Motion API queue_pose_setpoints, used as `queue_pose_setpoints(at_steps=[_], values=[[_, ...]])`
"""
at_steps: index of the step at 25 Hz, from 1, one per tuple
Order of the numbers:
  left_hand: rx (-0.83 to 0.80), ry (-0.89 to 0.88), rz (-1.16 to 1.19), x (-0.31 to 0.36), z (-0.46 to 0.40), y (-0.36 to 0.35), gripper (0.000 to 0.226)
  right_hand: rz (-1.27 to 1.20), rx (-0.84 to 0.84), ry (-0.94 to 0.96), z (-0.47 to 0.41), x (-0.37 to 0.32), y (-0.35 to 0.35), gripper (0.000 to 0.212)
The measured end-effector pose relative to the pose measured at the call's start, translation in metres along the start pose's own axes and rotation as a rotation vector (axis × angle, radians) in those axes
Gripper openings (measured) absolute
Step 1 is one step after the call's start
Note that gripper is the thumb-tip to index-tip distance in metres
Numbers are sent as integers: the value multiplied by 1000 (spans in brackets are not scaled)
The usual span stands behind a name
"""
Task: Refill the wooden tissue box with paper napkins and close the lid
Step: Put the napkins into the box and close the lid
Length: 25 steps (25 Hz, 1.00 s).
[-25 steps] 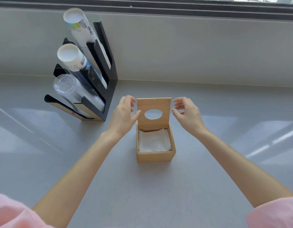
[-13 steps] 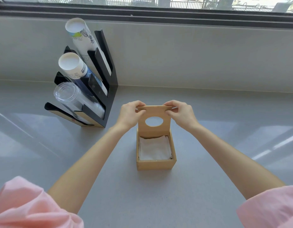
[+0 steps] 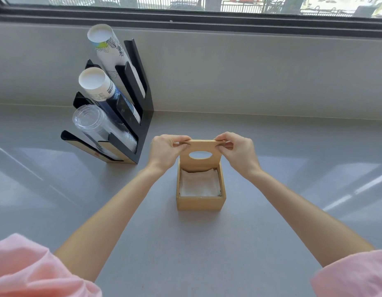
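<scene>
Two hands, the left hand (image 3: 165,152) and right hand (image 3: 237,152), pinch the top corners of the upright lid (image 3: 199,156) of the tissue box (image 3: 200,202) mid-table (image 3: 207,254), napkins (image 3: 199,186) inside; lowering both corners evenly should seat it squarely.

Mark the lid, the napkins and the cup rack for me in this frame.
lid (image 3: 200,165): head view, on the wooden panel below its oval hole.
napkins (image 3: 199,183): head view, middle of the white stack inside the box.
cup rack (image 3: 146,108): head view, on its black side panel.
</scene>
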State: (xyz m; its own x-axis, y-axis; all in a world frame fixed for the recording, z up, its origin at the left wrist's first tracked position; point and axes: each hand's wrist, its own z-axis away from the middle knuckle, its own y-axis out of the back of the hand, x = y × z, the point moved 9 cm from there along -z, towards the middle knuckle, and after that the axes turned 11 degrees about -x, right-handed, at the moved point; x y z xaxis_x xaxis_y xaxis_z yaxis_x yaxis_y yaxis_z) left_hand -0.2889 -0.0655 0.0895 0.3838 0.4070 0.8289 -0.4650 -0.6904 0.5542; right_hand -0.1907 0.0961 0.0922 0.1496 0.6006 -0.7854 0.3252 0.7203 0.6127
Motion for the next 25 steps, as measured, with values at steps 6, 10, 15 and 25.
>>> queue_pose_setpoints(at_steps=[6, 10, 15, 25], values=[[-53, -69, 34, -3, 23, -6, 18, 66, 5, 106, 24, -4, -6, 11], [-125, -131, 20, -11, 42, -16, 18, 151, -7, 160, 50, 1, -15, 12], [-190, -187, -47, -22, 64, -29, 22, 214, -43, 184, 77, 11, -29, 16], [-321, -246, -365, -33, 88, -54, 27, 336, -72, 243, 101, 17, -48, 22]])
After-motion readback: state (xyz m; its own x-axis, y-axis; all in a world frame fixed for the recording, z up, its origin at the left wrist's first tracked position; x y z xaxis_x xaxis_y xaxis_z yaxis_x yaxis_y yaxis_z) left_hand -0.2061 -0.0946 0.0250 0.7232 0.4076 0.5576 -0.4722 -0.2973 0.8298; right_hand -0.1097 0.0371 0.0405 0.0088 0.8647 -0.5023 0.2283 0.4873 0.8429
